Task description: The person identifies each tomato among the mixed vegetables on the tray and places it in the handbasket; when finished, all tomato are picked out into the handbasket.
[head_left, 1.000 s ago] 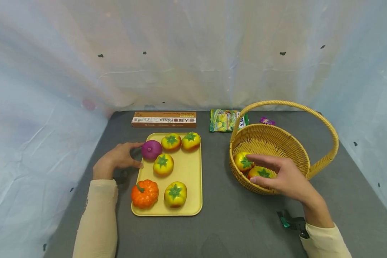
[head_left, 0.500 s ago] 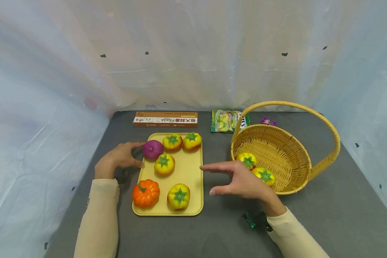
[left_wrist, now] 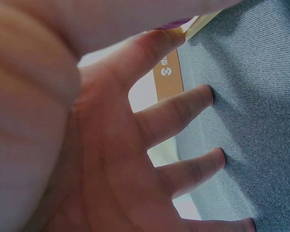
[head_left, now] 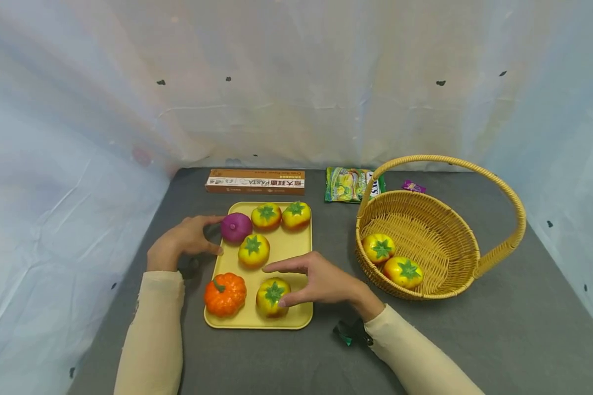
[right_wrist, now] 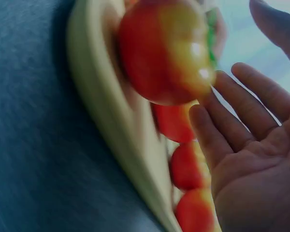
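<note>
On the left side of the grey table lies a yellow tray (head_left: pixel 294 249) with a purple onion (head_left: pixel 236 228), an orange pumpkin (head_left: pixel 225 295) and several yellow-red persimmons. My left hand (head_left: pixel 184 238) is at the tray's left edge beside the onion; in the left wrist view its fingers (left_wrist: pixel 169 116) spread, tips on the cloth. Over the tray's front right part, my right hand (head_left: pixel 321 282) has thumb and fingers apart around the front persimmon (head_left: pixel 268 300). The thumb overlaps this fruit in the head view. From the right wrist, the persimmon (right_wrist: pixel 159 53) appears just beyond the fingertips.
To the right stands a wicker basket (head_left: pixel 466 241) with a tall handle and two persimmons (head_left: pixel 403 272) inside. Along the back lie a pasta box (head_left: pixel 255 181), a green snack packet (head_left: pixel 348 185) and a small purple packet (head_left: pixel 413 186). Pale curtains enclose the table.
My right hand has moved left from over the basket to the front persimmon on the tray. That persimmon has tilted slightly. The left hand has stayed at the tray's edge.
</note>
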Demonstrator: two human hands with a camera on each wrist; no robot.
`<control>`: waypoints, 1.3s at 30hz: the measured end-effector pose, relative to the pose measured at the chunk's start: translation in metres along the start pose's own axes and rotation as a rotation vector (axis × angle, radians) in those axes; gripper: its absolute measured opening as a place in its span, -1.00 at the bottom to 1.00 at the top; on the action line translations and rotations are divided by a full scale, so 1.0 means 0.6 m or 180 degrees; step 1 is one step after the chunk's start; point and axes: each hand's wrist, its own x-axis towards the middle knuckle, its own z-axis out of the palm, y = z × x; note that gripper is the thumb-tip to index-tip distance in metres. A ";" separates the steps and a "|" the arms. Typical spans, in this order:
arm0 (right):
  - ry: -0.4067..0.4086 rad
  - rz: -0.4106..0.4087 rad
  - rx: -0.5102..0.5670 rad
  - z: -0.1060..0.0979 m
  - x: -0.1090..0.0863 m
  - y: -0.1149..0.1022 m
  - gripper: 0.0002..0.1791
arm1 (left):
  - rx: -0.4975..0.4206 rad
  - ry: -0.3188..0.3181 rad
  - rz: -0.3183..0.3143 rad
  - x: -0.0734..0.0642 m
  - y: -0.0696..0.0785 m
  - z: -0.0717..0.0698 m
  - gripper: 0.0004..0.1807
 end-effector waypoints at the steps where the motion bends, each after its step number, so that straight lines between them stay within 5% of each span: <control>1: -0.0058 0.0026 -0.0007 0.003 0.004 0.004 -0.30 | -0.0004 -0.0005 -0.0008 0.000 0.001 0.000 0.07; 15: -0.0508 -0.0030 -0.0089 -0.002 -0.013 0.019 -0.27 | 0.0039 -0.0012 0.0004 -0.001 0.007 -0.005 0.08; 23: -0.0072 0.0155 -0.0227 -0.012 -0.047 0.007 -0.42 | 0.0013 -0.0018 -0.0039 -0.003 0.005 -0.004 0.08; 27: 0.0112 0.0209 0.0019 -0.033 -0.083 -0.011 -0.43 | -0.0011 -0.0021 -0.0058 -0.004 0.006 -0.003 0.08; 33: 0.0619 0.0186 0.0119 -0.081 -0.162 -0.048 -0.42 | 0.0015 -0.0008 -0.0003 -0.003 0.005 -0.003 0.08; 39: 0.1143 0.0391 -0.0392 -0.139 -0.271 -0.077 -0.37 | 0.0011 -0.0019 -0.0014 -0.004 0.008 -0.003 0.07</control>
